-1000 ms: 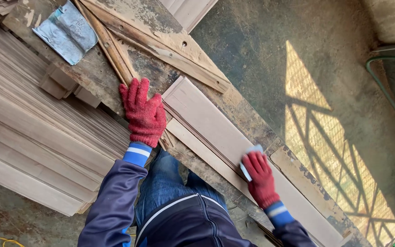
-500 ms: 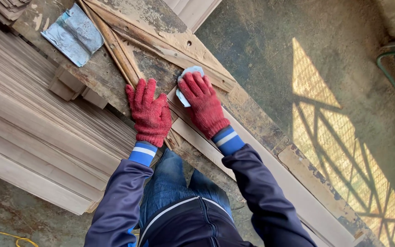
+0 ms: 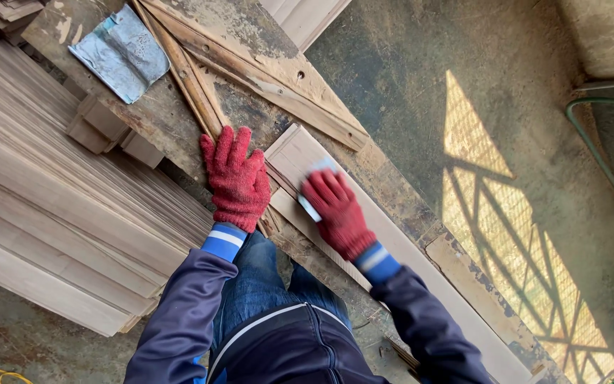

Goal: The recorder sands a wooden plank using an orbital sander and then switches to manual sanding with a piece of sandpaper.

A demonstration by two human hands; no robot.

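Here, right hand (image 3: 338, 213) on board (image 3: 295, 153).

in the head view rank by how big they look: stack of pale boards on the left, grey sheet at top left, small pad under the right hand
1. Stack of pale boards: by far the largest.
2. Grey sheet: mid-sized.
3. Small pad: smallest, though the right hand hides most of it, so its full extent is unsure.
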